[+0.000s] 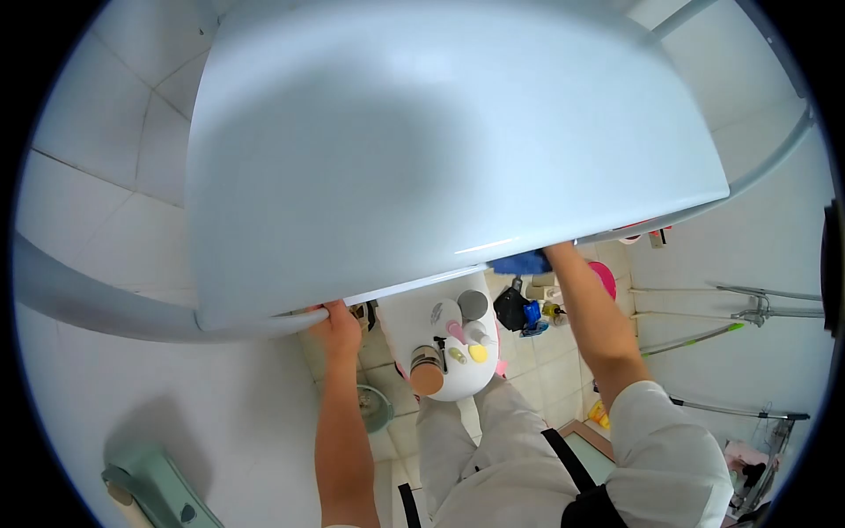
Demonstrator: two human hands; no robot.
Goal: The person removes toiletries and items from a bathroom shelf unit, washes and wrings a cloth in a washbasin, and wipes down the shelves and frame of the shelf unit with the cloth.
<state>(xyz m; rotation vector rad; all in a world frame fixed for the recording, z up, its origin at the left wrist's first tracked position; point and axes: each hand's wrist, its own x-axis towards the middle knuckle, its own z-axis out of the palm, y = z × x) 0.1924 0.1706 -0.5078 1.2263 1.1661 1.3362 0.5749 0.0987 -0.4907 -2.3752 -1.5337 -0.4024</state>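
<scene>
A large pale-blue glossy panel (458, 150) fills the upper part of the head view. At its lower left edge, my left hand (337, 324) reaches up with bent fingers against the rim; its fingertips are partly hidden there. My right hand (556, 253) is under the panel's lower right edge, mostly hidden, beside a dark blue cloth (521, 263) that it holds. Beneath the panel stands a white surface (462, 385) with bottles, a pink-labelled tube (455, 331) and a brown-lidded jar (427, 378).
A grey-green bucket (376, 409) stands on the tiled floor at the lower left. Black and blue items (513, 308) and a pink basin (605, 278) lie to the right. A curved grey rail (88, 295) flanks the panel. Wall fixtures (759, 311) are at the far right.
</scene>
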